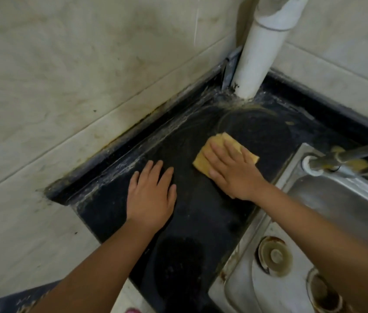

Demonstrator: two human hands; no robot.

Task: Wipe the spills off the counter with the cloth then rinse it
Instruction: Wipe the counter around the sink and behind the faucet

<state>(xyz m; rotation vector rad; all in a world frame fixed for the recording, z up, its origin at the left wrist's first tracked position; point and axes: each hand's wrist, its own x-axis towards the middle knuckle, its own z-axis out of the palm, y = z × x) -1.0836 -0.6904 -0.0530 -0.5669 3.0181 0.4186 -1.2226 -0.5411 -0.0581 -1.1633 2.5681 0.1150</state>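
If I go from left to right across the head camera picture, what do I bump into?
Tiled wall → left hand, flat on the black counter → yellow cloth under the right hand → tap → steel sink.

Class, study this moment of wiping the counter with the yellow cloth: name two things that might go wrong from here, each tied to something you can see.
1. The right hand presses the cloth with flat fingers only, so it may bunch or slip out.
2. White residue lines the wall edge of the counter and rings the pipe; strokes may miss that corner.
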